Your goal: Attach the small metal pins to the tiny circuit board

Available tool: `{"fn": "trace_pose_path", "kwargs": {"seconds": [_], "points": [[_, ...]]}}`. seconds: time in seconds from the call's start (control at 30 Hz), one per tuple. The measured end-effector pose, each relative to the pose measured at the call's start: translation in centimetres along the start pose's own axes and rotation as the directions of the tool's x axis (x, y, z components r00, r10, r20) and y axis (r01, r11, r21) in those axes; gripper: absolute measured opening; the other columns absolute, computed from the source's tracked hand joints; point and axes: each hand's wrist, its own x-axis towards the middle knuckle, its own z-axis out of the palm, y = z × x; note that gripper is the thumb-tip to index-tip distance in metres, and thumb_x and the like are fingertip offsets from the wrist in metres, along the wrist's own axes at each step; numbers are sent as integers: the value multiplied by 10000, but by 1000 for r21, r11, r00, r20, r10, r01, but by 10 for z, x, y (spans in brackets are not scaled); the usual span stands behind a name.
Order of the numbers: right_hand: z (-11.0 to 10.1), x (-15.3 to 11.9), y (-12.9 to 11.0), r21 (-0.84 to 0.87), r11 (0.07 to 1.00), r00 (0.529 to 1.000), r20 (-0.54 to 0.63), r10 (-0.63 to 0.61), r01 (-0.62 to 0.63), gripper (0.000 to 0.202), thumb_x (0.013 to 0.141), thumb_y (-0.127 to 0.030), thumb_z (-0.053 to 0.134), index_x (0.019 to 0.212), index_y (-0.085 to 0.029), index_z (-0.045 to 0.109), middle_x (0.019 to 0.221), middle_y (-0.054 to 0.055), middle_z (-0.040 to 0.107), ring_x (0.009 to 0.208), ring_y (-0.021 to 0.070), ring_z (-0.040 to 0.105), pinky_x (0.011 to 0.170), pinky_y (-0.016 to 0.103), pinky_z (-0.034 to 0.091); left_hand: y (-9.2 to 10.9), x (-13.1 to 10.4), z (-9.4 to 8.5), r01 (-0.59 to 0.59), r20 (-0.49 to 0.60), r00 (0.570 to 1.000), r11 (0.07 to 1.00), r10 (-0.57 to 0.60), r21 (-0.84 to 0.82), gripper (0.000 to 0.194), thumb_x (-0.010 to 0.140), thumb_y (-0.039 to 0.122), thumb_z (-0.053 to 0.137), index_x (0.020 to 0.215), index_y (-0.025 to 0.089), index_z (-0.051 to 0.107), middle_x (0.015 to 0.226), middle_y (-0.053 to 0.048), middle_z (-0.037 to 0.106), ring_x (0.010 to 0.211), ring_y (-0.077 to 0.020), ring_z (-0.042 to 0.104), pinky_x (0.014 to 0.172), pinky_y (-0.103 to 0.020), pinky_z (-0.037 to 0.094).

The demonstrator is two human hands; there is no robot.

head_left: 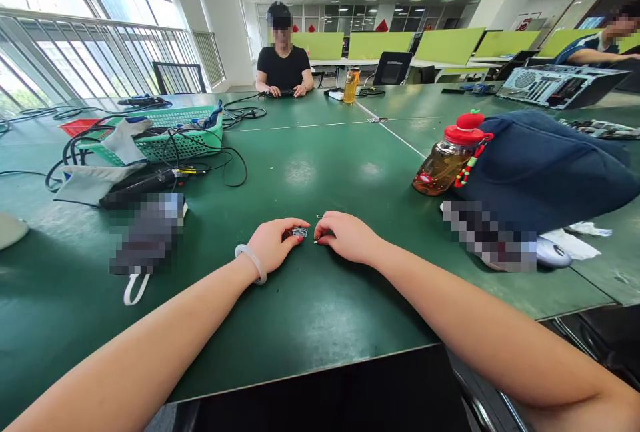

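Observation:
My left hand (pixel 273 243), with a pale bangle at the wrist, pinches a small grey patterned piece (pixel 300 232) between thumb and fingers, low over the green table (pixel 300 312). Just to the right, my right hand (pixel 345 237) is closed with thumb and fingertips together around a small thin item (pixel 317 241), of which only a light tip shows; what it is cannot be made out. A short gap separates the two hands. Another tiny metallic bit (pixel 319 217) shows beside the right fingers.
On the left are a green basket (pixel 185 139) with cables and gloves, and a phone (pixel 150 235). A red-capped bottle (pixel 445 162), dark blue bag (pixel 555 165) and mouse (pixel 553 253) lie right. Across the table sits a person (pixel 284 69); another is far right, near a computer case (pixel 560 85).

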Motion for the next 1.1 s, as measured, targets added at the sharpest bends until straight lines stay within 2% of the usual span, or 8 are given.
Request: {"fn": "trace_pose_path", "kwargs": {"seconds": [0.07,0.2,0.3,0.63,1.1], "points": [[-4,-1,1,-5,999,999,1,43,-43,14,751,-226,613,750,-219,625,774,-19,559,695,93,509,612,211,360,-1,0,0,-2,7,1000,1000,2,1,287,773,268,511,1033,247,630,778,6,651,668,-142,552,687,-276,445],[-7,-2,-1,-41,991,991,25,131,-130,137,724,-352,643,715,-217,625,727,-12,570,664,111,508,566,224,349,-2,0,1,-14,7,1000,1000,14,-8,286,770,276,509,1024,245,635,733,9,635,643,-140,540,674,-274,439],[-5,-2,-6,-62,988,989,25,147,-145,139,734,-351,635,712,-215,625,729,-5,581,658,118,515,552,229,342,-2,0,1,-14,6,1000,1000,14,-14,288,771,288,506,1025,244,635,729,7,633,636,-143,538,671,-278,438],[1,-1,-8,-50,995,996,29,83,-81,94,772,-253,597,696,-197,598,757,-4,577,654,102,500,569,218,336,-1,1,1,-2,15,1000,1000,2,-3,292,766,298,526,1031,253,639,702,15,619,625,-140,534,664,-270,432],[-4,-2,-7,2,1000,999,48,-22,22,102,789,-168,552,700,-183,599,732,-8,531,689,94,485,613,205,332,-3,0,1,3,24,1000,1000,-2,-14,312,757,312,528,1042,249,638,711,8,629,624,-141,532,660,-273,433]]}}
